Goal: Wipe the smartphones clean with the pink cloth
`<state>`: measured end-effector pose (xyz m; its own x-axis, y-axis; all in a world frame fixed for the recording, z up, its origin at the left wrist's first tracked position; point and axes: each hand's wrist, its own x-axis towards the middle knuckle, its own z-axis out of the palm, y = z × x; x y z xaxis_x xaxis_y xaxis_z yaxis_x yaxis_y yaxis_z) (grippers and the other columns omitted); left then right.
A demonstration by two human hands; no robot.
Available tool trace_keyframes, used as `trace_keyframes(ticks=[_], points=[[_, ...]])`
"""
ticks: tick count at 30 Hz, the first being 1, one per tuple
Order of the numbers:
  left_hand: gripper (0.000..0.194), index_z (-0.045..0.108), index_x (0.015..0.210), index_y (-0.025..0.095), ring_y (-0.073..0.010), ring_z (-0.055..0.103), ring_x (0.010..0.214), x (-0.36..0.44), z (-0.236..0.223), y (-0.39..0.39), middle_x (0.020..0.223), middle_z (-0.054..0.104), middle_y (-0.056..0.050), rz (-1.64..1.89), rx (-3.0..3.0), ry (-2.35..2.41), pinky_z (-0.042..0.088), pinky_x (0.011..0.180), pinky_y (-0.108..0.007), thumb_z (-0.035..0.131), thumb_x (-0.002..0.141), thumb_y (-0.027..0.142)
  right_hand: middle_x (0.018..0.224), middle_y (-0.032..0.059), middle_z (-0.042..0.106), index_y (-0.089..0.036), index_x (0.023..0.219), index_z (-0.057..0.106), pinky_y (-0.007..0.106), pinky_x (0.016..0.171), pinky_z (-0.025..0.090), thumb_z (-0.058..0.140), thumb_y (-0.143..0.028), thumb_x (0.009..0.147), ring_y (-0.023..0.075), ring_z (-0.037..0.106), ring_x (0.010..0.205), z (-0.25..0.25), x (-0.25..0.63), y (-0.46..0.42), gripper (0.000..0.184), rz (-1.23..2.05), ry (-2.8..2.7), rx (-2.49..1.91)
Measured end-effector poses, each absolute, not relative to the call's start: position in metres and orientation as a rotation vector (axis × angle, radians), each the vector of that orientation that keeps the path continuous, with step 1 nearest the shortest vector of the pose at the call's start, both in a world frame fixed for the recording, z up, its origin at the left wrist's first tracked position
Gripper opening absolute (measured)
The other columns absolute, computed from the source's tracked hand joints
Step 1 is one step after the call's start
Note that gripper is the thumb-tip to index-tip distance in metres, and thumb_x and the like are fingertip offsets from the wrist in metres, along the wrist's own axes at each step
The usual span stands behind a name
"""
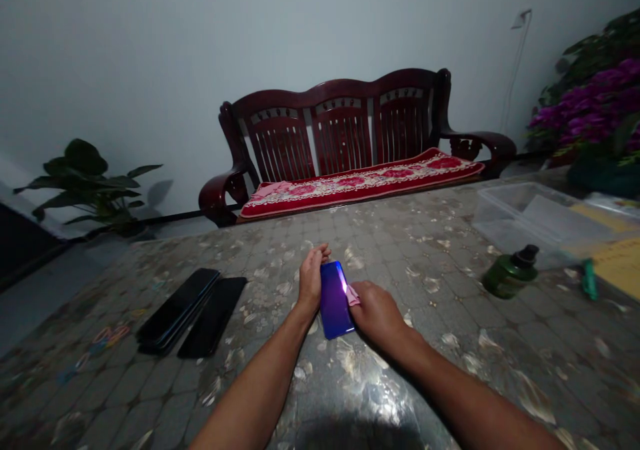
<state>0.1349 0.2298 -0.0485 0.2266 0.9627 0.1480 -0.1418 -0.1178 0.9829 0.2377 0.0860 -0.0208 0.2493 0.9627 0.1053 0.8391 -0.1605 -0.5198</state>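
Note:
A smartphone (336,303) with a glossy blue-purple back lies in front of me on the patterned tablecloth, its long side pointing away. My left hand (312,275) is pressed along its left edge, with the fingers bent near the top corner; the thumb cannot be made out. At the right edge of the phone, my right hand (376,309) is closed around a small pink cloth (353,295), which touches the phone's side. Most of the cloth is hidden inside the fist. A bright streak of light reflects off the phone beside the cloth.
To the left lie a stack of dark phones (177,309) and a single black phone (214,317) against it. On the right stand a green bottle (509,275) with a black cap and a clear plastic box (530,227). A wooden bench (340,113) is beyond the table (400,237).

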Motion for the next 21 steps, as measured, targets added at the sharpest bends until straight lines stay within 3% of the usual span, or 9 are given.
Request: trace_keyframes(ticks=[4,8,14,16,19,21], points=[[0.039,0.074,0.104,0.017,-0.025,0.069,0.104,0.137,-0.046,0.227,0.102,0.076,-0.01,1.166,1.35,0.854,0.048,0.099,-0.038,0.062,0.088,0.051,0.095,0.0121,0.072,-0.016,0.096,0.07,0.028,0.071,0.041,0.054,-0.011,0.083,0.0222,0.066,0.084,-0.024,0.236,0.085,0.022,0.25,-1.676,-2.04],[0.036,0.074,0.103,0.017,-0.0259,0.069,0.105,0.138,-0.046,0.227,0.102,0.076,-0.011,1.14,1.383,0.852,0.047,0.102,-0.04,0.061,0.088,0.047,0.086,0.0084,0.073,-0.018,0.086,0.073,0.027,0.07,0.041,0.052,-0.011,0.083,0.0206,0.066,0.079,-0.026,0.243,0.089,0.022,0.343,-1.581,-1.936],[0.027,0.075,0.102,0.018,-0.0282,0.07,0.104,0.125,-0.041,0.232,0.104,0.077,-0.011,1.071,1.494,0.886,0.05,0.101,-0.045,0.065,0.082,0.033,0.059,0.0016,0.063,-0.018,0.088,0.074,0.028,0.055,0.041,0.051,-0.046,0.092,0.0193,0.058,0.053,-0.04,0.265,0.104,0.036,0.716,-1.05,-1.744],[0.023,0.077,0.099,0.021,-0.0302,0.068,0.109,0.112,-0.036,0.231,0.106,0.077,-0.01,1.07,1.566,0.901,0.045,0.108,-0.05,0.069,0.078,0.028,0.066,0.003,0.068,-0.018,0.096,0.074,0.029,0.057,0.043,0.053,-0.051,0.091,0.0206,0.061,0.058,-0.043,0.273,0.107,0.04,0.708,-1.013,-1.691],[0.025,0.079,0.094,0.026,-0.0325,0.061,0.122,0.085,-0.029,0.223,0.109,0.077,-0.007,1.071,1.723,0.872,0.027,0.121,-0.053,0.076,0.071,0.02,0.093,0.0065,0.075,-0.019,0.105,0.073,0.031,0.074,0.048,0.055,-0.049,0.091,0.0231,0.067,0.082,-0.04,0.281,0.11,0.039,0.56,-1.144,-1.657],[0.029,0.077,0.106,0.028,-0.0332,0.056,0.13,0.067,-0.027,0.213,0.117,0.075,-0.007,1.037,2.161,0.845,0.018,0.123,-0.059,0.07,0.079,0.02,0.098,0.0061,0.075,-0.019,0.106,0.07,0.031,0.078,0.047,0.053,-0.045,0.092,0.0229,0.067,0.087,-0.034,0.283,0.114,0.034,0.469,-1.266,-1.691]])
